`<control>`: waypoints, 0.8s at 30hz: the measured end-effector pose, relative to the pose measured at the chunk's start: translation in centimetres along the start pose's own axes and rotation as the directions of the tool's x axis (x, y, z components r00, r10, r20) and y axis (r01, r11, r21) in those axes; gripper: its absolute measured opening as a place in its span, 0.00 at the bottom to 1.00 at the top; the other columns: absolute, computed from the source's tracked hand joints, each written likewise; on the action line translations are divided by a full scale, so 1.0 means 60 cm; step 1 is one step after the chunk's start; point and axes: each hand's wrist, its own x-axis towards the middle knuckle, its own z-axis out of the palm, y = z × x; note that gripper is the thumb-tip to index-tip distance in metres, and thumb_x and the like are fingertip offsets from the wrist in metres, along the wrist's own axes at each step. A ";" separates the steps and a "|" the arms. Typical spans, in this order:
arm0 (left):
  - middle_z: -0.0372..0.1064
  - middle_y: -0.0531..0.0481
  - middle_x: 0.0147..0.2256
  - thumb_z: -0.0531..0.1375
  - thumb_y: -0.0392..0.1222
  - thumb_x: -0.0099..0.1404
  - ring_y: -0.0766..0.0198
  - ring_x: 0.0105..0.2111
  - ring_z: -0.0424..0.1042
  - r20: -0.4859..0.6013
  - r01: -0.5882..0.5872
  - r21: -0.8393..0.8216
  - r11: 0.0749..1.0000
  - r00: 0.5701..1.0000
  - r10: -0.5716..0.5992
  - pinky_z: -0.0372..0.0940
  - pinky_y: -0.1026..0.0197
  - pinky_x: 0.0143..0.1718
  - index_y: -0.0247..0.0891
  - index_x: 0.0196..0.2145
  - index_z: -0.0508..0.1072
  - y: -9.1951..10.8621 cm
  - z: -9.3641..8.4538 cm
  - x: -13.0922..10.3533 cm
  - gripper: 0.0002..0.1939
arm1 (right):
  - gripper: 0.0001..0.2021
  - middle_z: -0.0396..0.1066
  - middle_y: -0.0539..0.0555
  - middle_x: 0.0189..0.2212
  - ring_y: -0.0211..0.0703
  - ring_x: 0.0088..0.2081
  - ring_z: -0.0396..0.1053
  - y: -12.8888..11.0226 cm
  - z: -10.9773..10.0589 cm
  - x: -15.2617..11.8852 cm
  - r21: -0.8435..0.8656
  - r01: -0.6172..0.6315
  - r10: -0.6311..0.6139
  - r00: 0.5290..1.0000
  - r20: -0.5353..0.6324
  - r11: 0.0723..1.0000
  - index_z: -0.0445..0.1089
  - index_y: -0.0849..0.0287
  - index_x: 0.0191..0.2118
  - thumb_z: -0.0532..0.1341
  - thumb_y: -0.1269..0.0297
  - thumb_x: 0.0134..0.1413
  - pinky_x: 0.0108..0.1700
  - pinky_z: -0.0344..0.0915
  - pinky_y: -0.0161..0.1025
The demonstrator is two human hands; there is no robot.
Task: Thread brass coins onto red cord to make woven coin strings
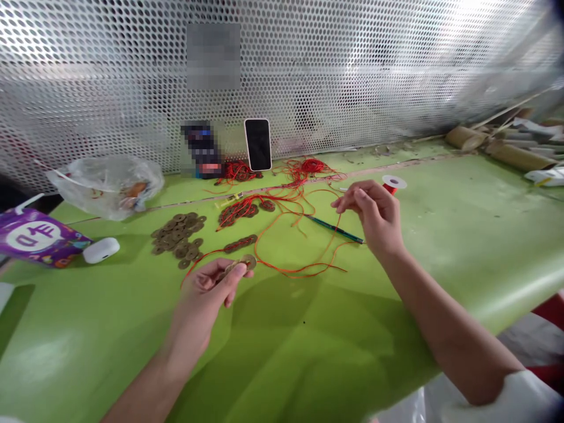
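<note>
My left hand point(215, 282) pinches a few overlapping brass coins point(249, 261) with holes, low over the green table. Raised to the right, my right hand point(374, 214) pinches a red cord point(338, 226) that hangs down to the table. The cord loops loosely between the hands. Just beyond my left hand lies a row of coins point(240, 243) with red cord along it. A pile of loose coins point(178, 235) is to the left. Behind are corded coins point(238, 212) and a dark green pen-like tool point(337, 229).
A phone point(258, 144) leans on the perforated metal panel point(308, 76). At the left are a plastic bag point(108, 185), a purple carton point(39, 238) and a white case point(101, 250). A spool point(393, 182) stands behind my right hand; cardboard tubes point(520, 155) lie far right.
</note>
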 end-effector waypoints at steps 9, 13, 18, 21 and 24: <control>0.57 0.59 0.13 0.66 0.55 0.53 0.71 0.18 0.53 0.047 0.012 0.032 0.999 0.999 -0.013 0.52 0.70 0.19 0.40 0.25 0.74 -0.011 -0.003 -0.001 0.15 | 0.04 0.76 0.48 0.28 0.41 0.30 0.73 0.025 -0.026 0.002 -0.804 -0.017 0.473 0.816 0.332 0.594 0.71 0.56 0.34 0.61 0.67 0.50 0.34 0.64 0.34; 0.63 0.57 0.17 0.66 0.55 0.53 0.72 0.17 0.54 0.073 0.028 0.061 0.998 0.997 -0.032 0.53 0.70 0.18 0.39 0.25 0.74 -0.011 -0.002 -0.002 0.15 | 0.09 0.75 0.49 0.37 0.43 0.37 0.73 0.023 -0.003 0.000 -0.903 0.072 0.457 0.843 0.282 0.424 0.72 0.55 0.41 0.59 0.63 0.54 0.37 0.63 0.35; 0.69 0.54 0.21 0.66 0.54 0.54 0.72 0.17 0.54 0.082 0.027 0.066 0.997 0.996 -0.032 0.52 0.71 0.17 0.39 0.25 0.74 -0.013 0.000 -0.004 0.15 | 0.10 0.75 0.52 0.38 0.44 0.36 0.72 0.027 0.061 -0.002 -0.912 0.143 0.517 0.785 0.342 0.385 0.73 0.54 0.41 0.59 0.58 0.56 0.33 0.61 0.34; 0.61 0.57 0.16 0.66 0.55 0.54 0.71 0.18 0.55 0.087 0.020 0.059 0.998 0.996 -0.025 0.53 0.71 0.18 0.40 0.25 0.74 -0.014 0.000 -0.004 0.15 | 0.08 0.74 0.57 0.40 0.46 0.38 0.72 0.030 0.091 -0.001 -0.915 0.165 0.536 0.767 0.353 0.368 0.72 0.58 0.41 0.58 0.66 0.57 0.32 0.61 0.34; 0.55 0.59 0.13 0.65 0.55 0.54 0.69 0.17 0.55 0.088 0.021 0.058 0.998 0.996 -0.026 0.54 0.70 0.18 0.42 0.26 0.75 -0.015 0.000 -0.003 0.14 | 0.08 0.73 0.61 0.40 0.48 0.40 0.72 0.032 0.101 -0.001 -0.912 0.170 0.538 0.761 0.362 0.374 0.72 0.62 0.38 0.55 0.73 0.57 0.32 0.60 0.34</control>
